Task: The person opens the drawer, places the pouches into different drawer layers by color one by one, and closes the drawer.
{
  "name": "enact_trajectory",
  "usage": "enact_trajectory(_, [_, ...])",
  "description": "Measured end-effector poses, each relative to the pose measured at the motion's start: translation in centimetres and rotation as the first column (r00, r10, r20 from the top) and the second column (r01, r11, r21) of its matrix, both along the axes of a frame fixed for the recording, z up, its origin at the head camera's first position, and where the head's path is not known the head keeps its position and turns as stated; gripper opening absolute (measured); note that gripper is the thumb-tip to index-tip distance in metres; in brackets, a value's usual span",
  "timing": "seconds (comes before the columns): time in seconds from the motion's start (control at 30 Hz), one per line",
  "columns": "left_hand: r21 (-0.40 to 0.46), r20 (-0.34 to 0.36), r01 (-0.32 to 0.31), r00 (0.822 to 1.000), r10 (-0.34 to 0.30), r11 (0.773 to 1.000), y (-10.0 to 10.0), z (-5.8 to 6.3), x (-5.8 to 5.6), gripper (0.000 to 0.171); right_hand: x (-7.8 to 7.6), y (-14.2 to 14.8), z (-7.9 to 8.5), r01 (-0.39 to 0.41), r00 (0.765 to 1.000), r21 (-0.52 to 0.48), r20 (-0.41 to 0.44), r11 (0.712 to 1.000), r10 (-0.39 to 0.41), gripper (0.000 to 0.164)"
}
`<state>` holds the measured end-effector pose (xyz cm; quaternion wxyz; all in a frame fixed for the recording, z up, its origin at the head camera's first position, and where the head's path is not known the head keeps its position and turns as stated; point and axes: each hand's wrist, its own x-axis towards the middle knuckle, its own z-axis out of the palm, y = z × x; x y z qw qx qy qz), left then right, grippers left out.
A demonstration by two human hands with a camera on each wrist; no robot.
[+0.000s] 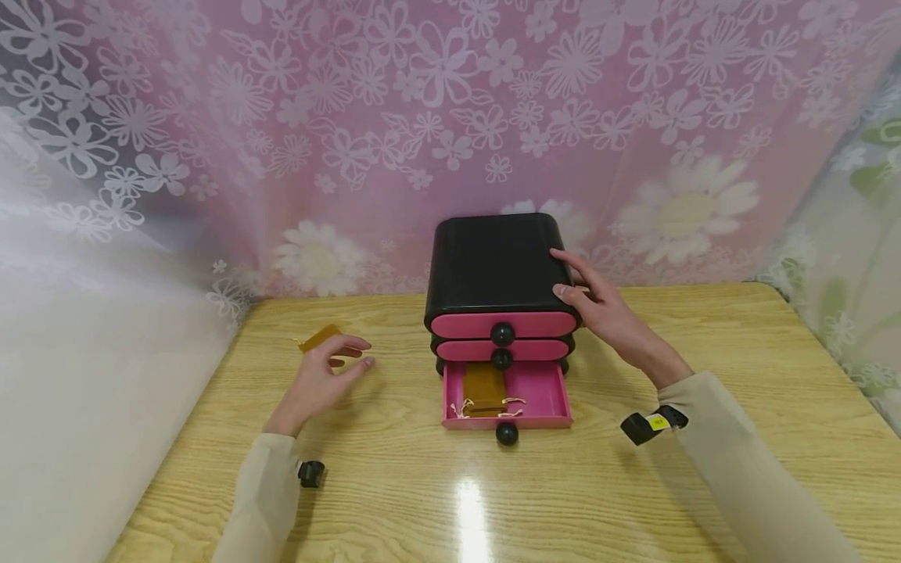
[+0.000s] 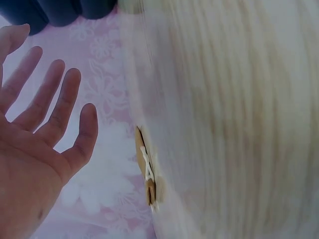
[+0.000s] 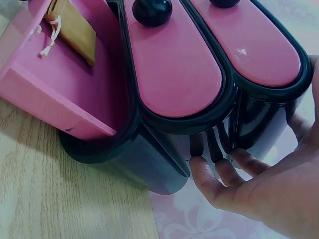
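Note:
A black storage box (image 1: pixel 500 262) with pink drawers stands on the table. Its bottom drawer (image 1: pixel 542 391) is pulled out, holding brown drawstring pouches (image 1: pixel 484 389) with pale cords. The two drawers above are closed. My right hand (image 1: pixel 605 313) rests against the box's right side, thumb and index finger at the top edge; in the right wrist view other fingers (image 3: pixel 204 177) touch the black side wall. My left hand (image 1: pixel 327 383) hovers over the table left of the box, fingers loosely bent and holding nothing. Just behind it lies another brown pouch (image 1: pixel 320 338), partly hidden by the hand.
The light wooden table (image 1: pixel 394 485) extends around the box. Behind it hangs a pink flowered curtain (image 1: pixel 394 156), close to the box's back. A pale curtain (image 1: pixel 105 352) borders the left side, and a green-flowered one (image 1: pixel 866 234) the right. Round black knobs (image 1: pixel 507 434) stick out from the drawers.

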<state>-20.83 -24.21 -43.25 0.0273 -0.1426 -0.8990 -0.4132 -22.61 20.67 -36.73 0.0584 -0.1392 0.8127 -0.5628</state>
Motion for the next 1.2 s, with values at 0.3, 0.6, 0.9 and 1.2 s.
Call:
enact_trajectory(0.3, [-0.058, 0.015, -0.037, 0.999, 0.038, 0.998, -2.1, -0.2, -1.5, 0.041, 0.0, 0.0, 0.1, 0.007, 1.000, 0.016, -0.016, 1.000, -0.007, 0.061])
enact_trajectory(0.6, [-0.069, 0.024, -0.050, 0.998, 0.052, 0.996, -4.0, 0.1, -2.7, 0.040, 0.0, 0.0, 0.0, -0.002, 1.000, 0.002, -0.016, 1.000, 0.002, 0.061])
enact_trajectory(0.9, [-0.146, 0.055, -0.100, 0.993, 0.109, 0.984, -6.0, -0.8, -4.3, 0.045, -0.1, 0.0, -0.1, -0.005, 1.000, -0.002, -0.013, 1.000, 0.005, 0.061])
enact_trajectory(1.2, [-0.223, 0.109, -0.104, 0.985, 0.130, 0.969, -7.2, -1.8, -5.5, 0.055, -0.1, 0.0, -0.2, -0.005, 1.000, 0.003, -0.010, 1.000, 0.005, 0.061])
